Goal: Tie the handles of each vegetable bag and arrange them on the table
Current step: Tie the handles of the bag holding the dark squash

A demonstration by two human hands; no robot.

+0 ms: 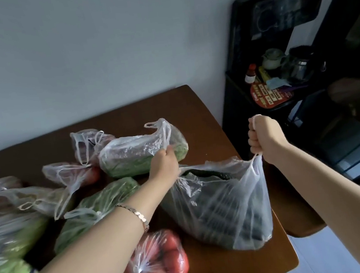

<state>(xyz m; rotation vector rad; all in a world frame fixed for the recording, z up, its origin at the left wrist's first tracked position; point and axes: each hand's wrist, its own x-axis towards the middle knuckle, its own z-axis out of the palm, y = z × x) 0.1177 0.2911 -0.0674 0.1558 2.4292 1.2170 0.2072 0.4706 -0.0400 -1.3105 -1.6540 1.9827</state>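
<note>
Head view: cucumber bag between both fists, right hand and left hand each clenched on one handle.

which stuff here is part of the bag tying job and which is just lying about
Part of the job:
- cucumber bag, its handles held by the right hand and left hand
- tomato bag, already knotted
- leafy greens bag, handles loose
- table

Just lying about:
- teapot
- red-capped bottle
- black stand

Two hands, about eight bags, one table.
</note>
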